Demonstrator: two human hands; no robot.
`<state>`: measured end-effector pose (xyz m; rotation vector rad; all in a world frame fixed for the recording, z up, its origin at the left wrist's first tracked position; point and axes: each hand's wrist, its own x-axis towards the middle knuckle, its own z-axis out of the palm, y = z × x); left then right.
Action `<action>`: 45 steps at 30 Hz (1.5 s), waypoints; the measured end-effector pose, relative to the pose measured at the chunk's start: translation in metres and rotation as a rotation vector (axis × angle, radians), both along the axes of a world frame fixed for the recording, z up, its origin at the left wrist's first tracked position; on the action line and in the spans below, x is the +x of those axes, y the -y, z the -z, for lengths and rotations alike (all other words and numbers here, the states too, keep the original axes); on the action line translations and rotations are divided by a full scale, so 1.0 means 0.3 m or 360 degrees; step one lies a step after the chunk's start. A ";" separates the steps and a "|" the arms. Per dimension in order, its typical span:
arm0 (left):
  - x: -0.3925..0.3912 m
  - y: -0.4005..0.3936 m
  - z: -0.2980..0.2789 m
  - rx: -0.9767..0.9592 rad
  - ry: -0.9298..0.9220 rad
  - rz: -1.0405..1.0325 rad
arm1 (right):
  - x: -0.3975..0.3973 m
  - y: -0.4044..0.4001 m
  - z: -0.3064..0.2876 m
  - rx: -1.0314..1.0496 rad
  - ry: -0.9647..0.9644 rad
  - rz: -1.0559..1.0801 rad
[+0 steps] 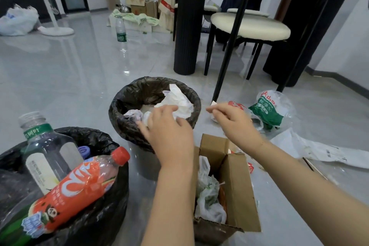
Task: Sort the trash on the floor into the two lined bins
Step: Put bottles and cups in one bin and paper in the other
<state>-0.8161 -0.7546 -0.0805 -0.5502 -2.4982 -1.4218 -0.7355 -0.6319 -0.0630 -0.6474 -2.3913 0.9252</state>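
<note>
Head view, left to right: a sorting job well under way but not finished. At far left, the near bin (pixel 103 195), lined in black, already holds plastic bottles: a clear bottle (pixel 48 152) with a green label, an orange bottle (pixel 79 189) with a red cap lying across the rim, and a purple cap (pixel 83 151) between them. Farther back a lone bottle (pixel 121 29) stands upright on the floor (pixel 69 78), apparently not yet collected. At centre, the far bin (pixel 127 126), also lined in black, holds crumpled white paper (pixel 175 100). The left hand (pixel 169 132) reaches over this bin's near rim, fingers loosely spread and touching the paper; whether it grips anything cannot be told. Below the hands, an open box (pixel 235 181) sits on the floor beside both bins, stuffed with white bags (pixel 207 195), and by the look of it waits to be sorted. The right hand (pixel 229 118) hovers right of the far bin, fingertips pinching a small white scrap (pixel 214 103). Farther right, a clear wrapper (pixel 269 110) printed in green and red and a white mailer (pixel 319 150) lie on the floor. Judged from this, bottles go in the near bin and paper in the far one; the right-hand litter, the box and perhaps the distant bottle remain.
</note>
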 end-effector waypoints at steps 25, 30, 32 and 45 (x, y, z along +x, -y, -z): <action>0.386 -0.259 0.271 -0.1208 0.0016 0.1733 | 0.541 -0.164 0.727 -0.0626 0.1087 0.0766; 0.389 -0.271 0.263 -0.1605 -0.0116 0.1600 | 0.567 -0.185 0.741 -0.0548 0.1253 0.0649; 0.410 -0.285 0.253 -0.1641 -0.0293 0.1568 | 0.591 -0.174 0.724 -0.0479 0.1347 0.0591; 0.565 -0.457 0.455 -0.2101 -0.0649 0.1614 | 0.947 -0.078 0.466 -0.1299 0.0143 0.0882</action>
